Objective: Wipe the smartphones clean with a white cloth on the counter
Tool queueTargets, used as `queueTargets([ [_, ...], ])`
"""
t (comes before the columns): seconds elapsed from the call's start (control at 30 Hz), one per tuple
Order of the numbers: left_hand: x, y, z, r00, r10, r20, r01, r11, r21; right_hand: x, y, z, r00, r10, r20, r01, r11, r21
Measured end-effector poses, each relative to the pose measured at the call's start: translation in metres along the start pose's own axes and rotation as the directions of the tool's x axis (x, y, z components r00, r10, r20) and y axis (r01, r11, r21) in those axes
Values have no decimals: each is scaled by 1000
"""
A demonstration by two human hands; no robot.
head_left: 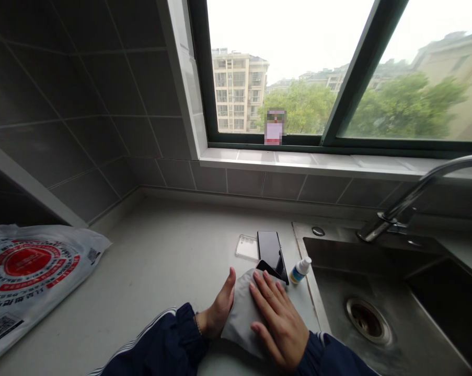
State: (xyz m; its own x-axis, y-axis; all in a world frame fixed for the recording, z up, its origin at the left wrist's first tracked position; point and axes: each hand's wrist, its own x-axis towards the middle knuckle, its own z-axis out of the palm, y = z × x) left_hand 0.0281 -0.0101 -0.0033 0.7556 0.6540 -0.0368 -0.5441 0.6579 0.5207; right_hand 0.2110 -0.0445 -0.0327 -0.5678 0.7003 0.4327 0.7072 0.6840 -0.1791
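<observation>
1. Plastic bag (pixel 43 282), left edge: red emblem, Chinese lettering, QR codes.
2. Gray cloth (pixel 242 316), lower centre, beneath flat right hand (pixel 278 317), fingers extended; left hand (pixel 217 310) at its left edge, fingers hidden, grip indeterminable.
3. Phone (pixel 270 246), above cloth.
4. Bottle (pixel 299 271), right of phone: label illegible.

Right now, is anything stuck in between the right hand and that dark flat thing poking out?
Yes, the grey cloth. It lies under the right hand, and only the far end of the dark flat thing shows past its edge. Nothing else visible stands between them.
</observation>
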Motion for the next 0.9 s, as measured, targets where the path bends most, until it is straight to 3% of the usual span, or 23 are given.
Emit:
queueTargets([
  [0.17, -4, -5, -6, 998, -35, -51, 38, 998, 42, 2, 12, -3, 1000, 4, -26, -4, 1000, 6],
  [0.23, -6, -8, -11, 993, -117, 6, 117, 992, 50, 3, 11, -4, 996, 49, -75, -49, 999, -2],
  [0.3, -6, -10, -14, 992, -119, 43, 116, 991, 65, 3, 4, -3, 995, 56, -80, -57, 998, -9],
  [0.37, -6, -10, -17, 998, -53, 15, 52, 997, 58, 2, -7, -2, 999, -25, -21, 25, 999, 20],
  [0.47, -3, -10, -21, 994, 9, -112, -8, 1000, 5, 1, -18, -2, 987, -160, 26, 159, 987, 34],
  [0.53, -2, -9, -21, 987, 21, -158, -27, 999, -33, 1, -18, -3, 982, -179, 52, 178, 984, 24],
  [0.7, -1, -9, -19, 1000, 1, 13, 0, 998, -61, 3, -6, -4, 1000, -16, 11, 16, 1000, -14],
  [0.77, -2, -9, -19, 999, -29, 35, 30, 999, -39, 1, -6, -1, 1000, 17, -5, -17, 1000, -8],
  [0.9, -3, -10, -21, 992, -21, -124, 17, 999, -33, -2, -17, 8, 983, -183, 22, 182, 983, 36],
])
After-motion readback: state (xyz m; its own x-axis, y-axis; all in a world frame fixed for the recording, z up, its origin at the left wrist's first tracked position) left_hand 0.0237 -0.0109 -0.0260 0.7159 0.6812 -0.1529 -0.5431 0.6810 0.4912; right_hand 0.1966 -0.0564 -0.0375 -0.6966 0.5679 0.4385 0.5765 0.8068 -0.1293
